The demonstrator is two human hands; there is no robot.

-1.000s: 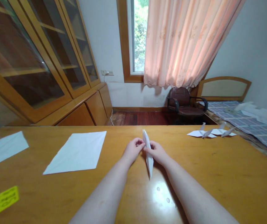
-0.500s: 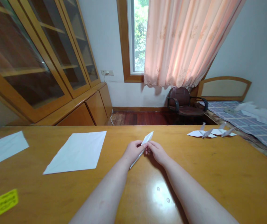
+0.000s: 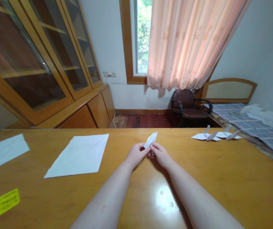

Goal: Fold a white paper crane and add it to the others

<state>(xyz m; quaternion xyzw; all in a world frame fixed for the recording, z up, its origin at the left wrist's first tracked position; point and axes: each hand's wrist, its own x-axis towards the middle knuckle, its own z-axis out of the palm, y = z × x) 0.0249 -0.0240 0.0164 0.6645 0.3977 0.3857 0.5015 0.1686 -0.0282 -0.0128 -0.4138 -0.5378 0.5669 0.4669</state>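
Between my two hands, just above the table's middle, is a small folded white paper (image 3: 151,140) whose upper end splits into two narrow points. My left hand (image 3: 137,155) pinches its lower left side with thumb and fingers. From the right, my right hand (image 3: 159,155) grips the lower edge, its fingertips meeting those of the left. The paper's lower part is hidden by my fingers. Far to the right stand folded paper cranes (image 3: 214,136) with spread wings.
A flat white paper sheet (image 3: 80,156) lies left of my hands, and another sheet (image 3: 3,152) is at the far left. A yellow label (image 3: 1,206) is near the front left of the wooden table (image 3: 212,178). Beyond its far edge stands a chair (image 3: 185,103).
The long lower end of the folded paper, earlier sticking out below my left hand, no longer shows there. The upper end now looks wider and split in two. My hands have barely moved.
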